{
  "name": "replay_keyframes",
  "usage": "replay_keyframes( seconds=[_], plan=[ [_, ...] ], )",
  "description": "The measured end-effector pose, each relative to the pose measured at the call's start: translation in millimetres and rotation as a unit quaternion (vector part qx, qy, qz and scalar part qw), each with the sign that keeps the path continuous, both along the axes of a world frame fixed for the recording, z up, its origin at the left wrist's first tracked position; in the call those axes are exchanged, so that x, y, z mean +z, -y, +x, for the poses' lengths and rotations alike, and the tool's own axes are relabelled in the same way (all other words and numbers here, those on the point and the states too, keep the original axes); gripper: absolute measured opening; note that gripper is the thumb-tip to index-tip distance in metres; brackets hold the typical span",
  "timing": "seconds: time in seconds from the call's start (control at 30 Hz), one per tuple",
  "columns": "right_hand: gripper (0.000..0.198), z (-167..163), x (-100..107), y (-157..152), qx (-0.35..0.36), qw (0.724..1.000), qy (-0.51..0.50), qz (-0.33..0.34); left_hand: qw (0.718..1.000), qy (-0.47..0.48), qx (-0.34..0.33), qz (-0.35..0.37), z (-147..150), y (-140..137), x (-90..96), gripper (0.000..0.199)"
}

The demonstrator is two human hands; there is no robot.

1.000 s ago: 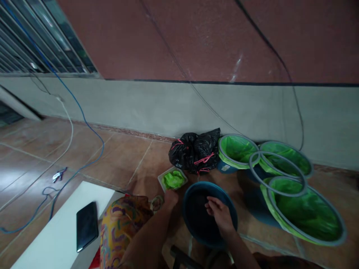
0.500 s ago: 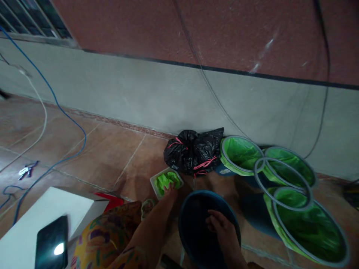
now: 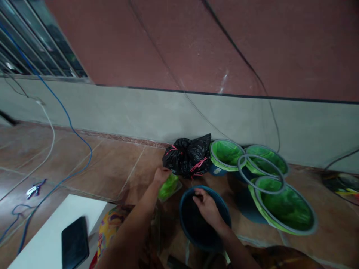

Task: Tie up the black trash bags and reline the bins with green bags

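My left hand point(image 3: 162, 175) is at the near side of a small light-coloured tray point(image 3: 177, 188), its fingers closed on a bright green plastic bag point(image 3: 169, 186) that stretches up from the tray. Motion blurs the bag, and my hand hides part of it. Over the mouth of a dark blue trash bin point(image 3: 227, 218), my right hand point(image 3: 208, 208) hangs with bent fingers and a gap between thumb and index finger; nothing shows in it. No green liner is seen inside this bin.
Black bags with pink ties point(image 3: 186, 157) lie by the wall. To the right stand several bins with green liners point(image 3: 286, 205), a loose grey ring point(image 3: 276, 191) across them. On the left are a white box point(image 3: 47, 231) with a phone point(image 3: 75, 242), keys point(image 3: 36, 189) and a blue cable point(image 3: 73, 129).
My left hand has risen out of the tray to the left, drawing the green bag up. My right hand stays over the bin. The view has shifted to the right.
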State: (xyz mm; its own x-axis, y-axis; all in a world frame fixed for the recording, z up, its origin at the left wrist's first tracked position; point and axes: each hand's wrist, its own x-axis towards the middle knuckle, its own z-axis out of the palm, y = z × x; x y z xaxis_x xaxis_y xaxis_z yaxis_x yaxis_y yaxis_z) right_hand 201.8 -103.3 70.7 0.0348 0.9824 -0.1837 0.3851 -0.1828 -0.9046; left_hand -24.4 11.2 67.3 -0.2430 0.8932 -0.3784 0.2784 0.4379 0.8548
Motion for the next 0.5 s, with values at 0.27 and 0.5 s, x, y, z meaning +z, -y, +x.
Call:
replay_keyframes(
  seconds=[0.27, 0.5],
  plan=[
    [0.093, -19.8, 37.0, 6.5, 0.06, 0.972, 0.205, 0.1, 0.946, 0.302, -0.08, 0.09, 20.7, 64.3, 156.3, 0.023],
    [0.042, 21.5, 42.3, 8.8, 0.008, 0.933, 0.316, 0.17, 0.943, 0.304, -0.068, 0.118, 17.8, 92.1, 220.1, 0.022]
  ],
)
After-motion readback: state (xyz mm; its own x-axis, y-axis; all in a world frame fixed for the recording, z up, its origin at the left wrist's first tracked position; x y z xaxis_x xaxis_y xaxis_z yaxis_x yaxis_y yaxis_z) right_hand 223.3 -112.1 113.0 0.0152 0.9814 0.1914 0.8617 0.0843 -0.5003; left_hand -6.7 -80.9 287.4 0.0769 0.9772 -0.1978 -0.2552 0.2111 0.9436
